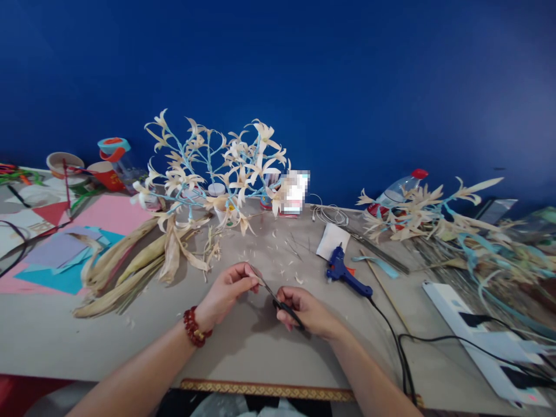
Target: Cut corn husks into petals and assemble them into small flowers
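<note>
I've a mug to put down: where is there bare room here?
Widest mostly bare patch: front left, between the dried husks, the left forearm and the near edge of the table. A narrower one lies between the right hand and the cord of the glue gun. It's crowded under the pale flowers, and far right around the power strip.

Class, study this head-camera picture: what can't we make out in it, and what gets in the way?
Head view: what the left hand pinches; too small and partly covered by that hand.
Head view: the full shape of the scissors; partly covered by the right hand.
Head view: whatever lies behind the pixelated patch; masked by the blocks.
Head view: the red thing at bottom left; cut off by the picture's edge.
</note>
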The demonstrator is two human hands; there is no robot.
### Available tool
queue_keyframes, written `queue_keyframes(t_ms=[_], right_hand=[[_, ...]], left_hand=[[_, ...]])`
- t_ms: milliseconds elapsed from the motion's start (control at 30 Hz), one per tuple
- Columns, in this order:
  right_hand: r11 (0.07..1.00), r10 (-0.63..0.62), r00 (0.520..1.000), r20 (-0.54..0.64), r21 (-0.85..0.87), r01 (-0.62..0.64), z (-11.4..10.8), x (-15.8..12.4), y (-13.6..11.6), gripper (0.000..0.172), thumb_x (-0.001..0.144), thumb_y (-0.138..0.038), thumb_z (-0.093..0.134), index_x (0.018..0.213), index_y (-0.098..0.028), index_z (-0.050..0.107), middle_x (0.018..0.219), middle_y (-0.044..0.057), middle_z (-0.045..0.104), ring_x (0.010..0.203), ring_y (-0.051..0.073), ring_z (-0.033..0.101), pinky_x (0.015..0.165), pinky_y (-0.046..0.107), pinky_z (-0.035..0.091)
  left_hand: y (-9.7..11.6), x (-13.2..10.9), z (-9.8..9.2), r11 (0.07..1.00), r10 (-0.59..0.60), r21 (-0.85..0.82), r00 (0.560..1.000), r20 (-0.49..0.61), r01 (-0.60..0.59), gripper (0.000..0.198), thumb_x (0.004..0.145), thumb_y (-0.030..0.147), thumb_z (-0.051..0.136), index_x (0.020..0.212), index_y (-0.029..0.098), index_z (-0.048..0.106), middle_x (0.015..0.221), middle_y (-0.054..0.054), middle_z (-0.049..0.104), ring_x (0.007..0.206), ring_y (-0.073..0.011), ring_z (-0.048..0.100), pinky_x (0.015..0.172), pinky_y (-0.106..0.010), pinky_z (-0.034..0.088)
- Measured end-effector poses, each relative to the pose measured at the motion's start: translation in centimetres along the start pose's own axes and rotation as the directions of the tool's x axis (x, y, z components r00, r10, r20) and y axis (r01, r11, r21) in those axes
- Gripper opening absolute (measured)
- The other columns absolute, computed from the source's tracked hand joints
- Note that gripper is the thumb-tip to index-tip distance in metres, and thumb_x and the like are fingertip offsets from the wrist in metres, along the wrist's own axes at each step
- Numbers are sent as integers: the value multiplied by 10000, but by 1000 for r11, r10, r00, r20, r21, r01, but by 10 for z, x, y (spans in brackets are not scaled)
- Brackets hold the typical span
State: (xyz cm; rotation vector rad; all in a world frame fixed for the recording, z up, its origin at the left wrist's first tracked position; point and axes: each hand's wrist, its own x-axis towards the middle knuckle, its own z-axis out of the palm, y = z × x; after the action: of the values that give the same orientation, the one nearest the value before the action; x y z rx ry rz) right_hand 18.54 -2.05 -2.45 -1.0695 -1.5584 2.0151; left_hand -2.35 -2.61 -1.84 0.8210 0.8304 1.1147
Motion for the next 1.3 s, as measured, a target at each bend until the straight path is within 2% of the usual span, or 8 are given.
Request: queue_keyframes(t_ms=[633,767,1000,1200,1300], right_hand=[[1000,-7,1000,0,17,7,0,1,2,524,597,-545,800,664,-198,414,523,-103,454,416,44,380,413,177,260],[1000,-17,1000,-3,-15,17,-1,2,5,511,638,-565,767,668,-207,404,484,-99,465,405,57,394,415,189,221],[995,-99,993,-58,4,99,6,3,7,571,631,-683,700,758,-209,409,587,-52,557,506,94,497,519,216,326],[993,-120,987,-102,-3,121,13,6,9,561,639,-678,701,740,-203,421,567,-56,542,484,85,489,500,205,336],[992,-127,986,-106,-1,128,13,7,12,547,653,-671,697,733,-203,425,556,-56,546,470,82,484,492,205,335]], left_hand=[[3,0,0,999,-48,-12,999,0,48,202,696,275,765,698,148,607,820,-32,642,654,-106,564,646,-220,420],[1,-1,0,1000,-17,-23,1000,-13,16,206,709,277,755,699,154,590,799,-29,638,653,-113,562,644,-228,421],[-7,-2,7,988,102,-103,989,-106,-113,156,774,277,701,728,165,603,801,-10,625,690,-111,553,685,-239,426],[-11,-2,13,977,105,-165,976,-193,-138,157,749,262,722,697,165,611,769,3,607,677,-105,538,678,-232,434],[-10,-2,14,975,107,-169,974,-200,-142,145,740,264,728,705,162,630,787,-3,618,689,-107,545,694,-238,442]])
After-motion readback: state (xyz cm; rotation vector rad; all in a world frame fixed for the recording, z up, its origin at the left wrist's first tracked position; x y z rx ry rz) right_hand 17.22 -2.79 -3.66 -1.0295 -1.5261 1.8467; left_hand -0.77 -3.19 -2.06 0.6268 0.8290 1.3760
